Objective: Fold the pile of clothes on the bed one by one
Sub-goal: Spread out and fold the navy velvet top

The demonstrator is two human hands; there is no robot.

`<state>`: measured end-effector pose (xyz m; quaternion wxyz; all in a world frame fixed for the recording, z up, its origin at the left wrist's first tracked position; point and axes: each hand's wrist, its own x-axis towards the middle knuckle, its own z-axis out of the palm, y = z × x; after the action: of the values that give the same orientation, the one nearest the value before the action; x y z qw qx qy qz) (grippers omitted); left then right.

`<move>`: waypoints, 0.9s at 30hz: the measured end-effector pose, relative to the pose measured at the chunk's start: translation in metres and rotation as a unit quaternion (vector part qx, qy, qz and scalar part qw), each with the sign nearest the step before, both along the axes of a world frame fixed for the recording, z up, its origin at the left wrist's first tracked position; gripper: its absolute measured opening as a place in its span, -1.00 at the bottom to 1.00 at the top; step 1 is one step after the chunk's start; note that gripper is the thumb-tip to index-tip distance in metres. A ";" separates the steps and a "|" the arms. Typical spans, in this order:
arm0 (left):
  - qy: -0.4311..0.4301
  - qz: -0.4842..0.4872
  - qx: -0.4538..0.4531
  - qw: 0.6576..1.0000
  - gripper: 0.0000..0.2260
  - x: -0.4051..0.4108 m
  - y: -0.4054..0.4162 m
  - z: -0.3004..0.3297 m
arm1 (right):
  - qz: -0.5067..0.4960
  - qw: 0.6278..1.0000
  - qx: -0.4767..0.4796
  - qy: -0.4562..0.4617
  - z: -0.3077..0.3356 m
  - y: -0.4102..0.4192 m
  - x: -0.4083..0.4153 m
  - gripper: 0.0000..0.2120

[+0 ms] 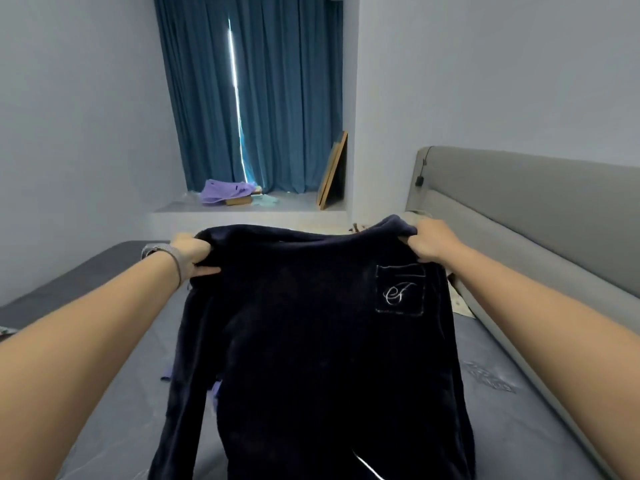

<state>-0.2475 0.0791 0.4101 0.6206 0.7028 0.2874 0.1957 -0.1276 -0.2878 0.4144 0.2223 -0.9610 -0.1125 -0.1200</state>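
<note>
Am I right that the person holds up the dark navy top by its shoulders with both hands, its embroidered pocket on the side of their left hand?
Not quite. In the head view the pocket sits by the right hand, not the left hand. Both hands do grip the dark navy top by its shoulders.

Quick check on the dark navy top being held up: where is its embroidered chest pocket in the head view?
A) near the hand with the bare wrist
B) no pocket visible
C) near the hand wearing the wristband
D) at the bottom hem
A: the embroidered pocket sits on the dark navy top just below the right hand, whose wrist is bare; the left hand has the wristband.
</note>
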 end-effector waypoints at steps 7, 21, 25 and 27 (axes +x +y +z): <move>-0.005 0.048 0.246 0.968 -0.77 0.124 0.001 -0.108 | -0.026 0.997 0.069 0.017 -0.102 0.024 0.118 -0.85; 0.427 -0.212 0.544 0.690 -0.10 0.191 -0.022 -0.473 | 0.017 0.962 -0.219 0.163 -0.483 0.035 0.136 -0.17; 0.388 -0.187 0.567 0.703 -0.34 0.217 -0.016 -0.486 | -0.011 0.980 -0.193 0.046 -0.513 0.040 0.145 -0.30; 0.384 -0.177 0.580 0.696 -0.41 0.224 -0.014 -0.491 | -0.017 0.980 -0.194 0.033 -0.516 0.041 0.147 -0.30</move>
<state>-0.0230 0.0649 -0.0805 -0.0516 0.9754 0.2000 -0.0765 0.0193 -0.2468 -0.1020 0.0330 -0.9911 -0.1095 -0.0683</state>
